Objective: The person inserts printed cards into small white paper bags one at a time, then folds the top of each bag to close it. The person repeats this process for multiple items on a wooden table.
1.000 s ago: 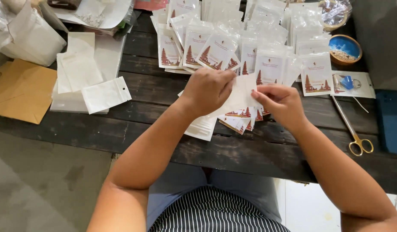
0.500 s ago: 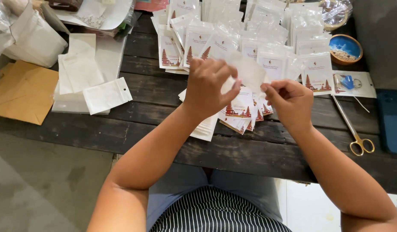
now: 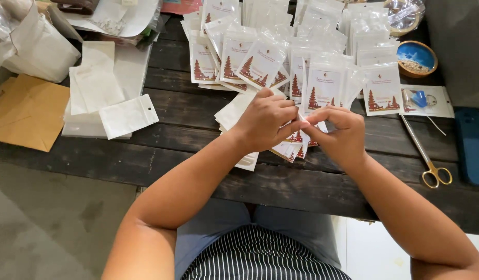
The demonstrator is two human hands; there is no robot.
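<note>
A small white card (image 3: 303,122) with a red tree print is pinched between both hands, just above a fanned stack of like cards (image 3: 294,148) on the dark wooden worktop (image 3: 187,111). The left hand (image 3: 265,120) curls closed over its left edge; the right hand (image 3: 339,129), at three o'clock, grips the other edge with bent fingertips (most of the card is hidden). Sealed packets (image 3: 322,85) crowd twelve o'clock; gold-handled scissors (image 3: 428,161) lie at four.
</note>
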